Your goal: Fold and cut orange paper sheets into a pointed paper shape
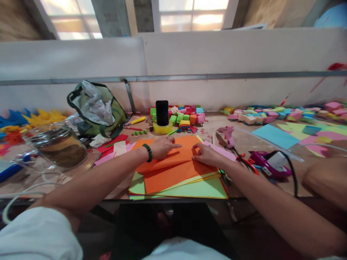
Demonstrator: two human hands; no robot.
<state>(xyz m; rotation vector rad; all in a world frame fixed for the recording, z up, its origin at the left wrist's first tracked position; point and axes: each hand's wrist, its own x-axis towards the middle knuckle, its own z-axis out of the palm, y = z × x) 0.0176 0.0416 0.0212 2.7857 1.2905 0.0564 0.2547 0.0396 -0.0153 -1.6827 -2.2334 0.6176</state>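
A folded-looking orange paper (pixel 179 157) lies in front of me, its lower edge slightly lifted. My left hand (pixel 162 147), with a dark beaded bracelet (pixel 148 153) at the wrist, presses on it with the index finger stretched out. At the paper's right edge, my right hand (pixel 202 154) has its thumb and fingers bent together on the sheet. Beneath is another orange sheet (pixel 168 181), on a stack of light green paper (pixel 200 189) and other colours. Whether the two orange parts are one sheet, I cannot tell.
Behind the papers, a black phone (pixel 162 112) stands in a yellow tape roll (pixel 162 128), before small paper cubes (pixel 179 117). A glass jar (pixel 58 146) and green bag (pixel 116 115) are left. A pink glue gun (pixel 229 136) and purple device (pixel 268 165) lie right, near another person's arm (pixel 325 177).
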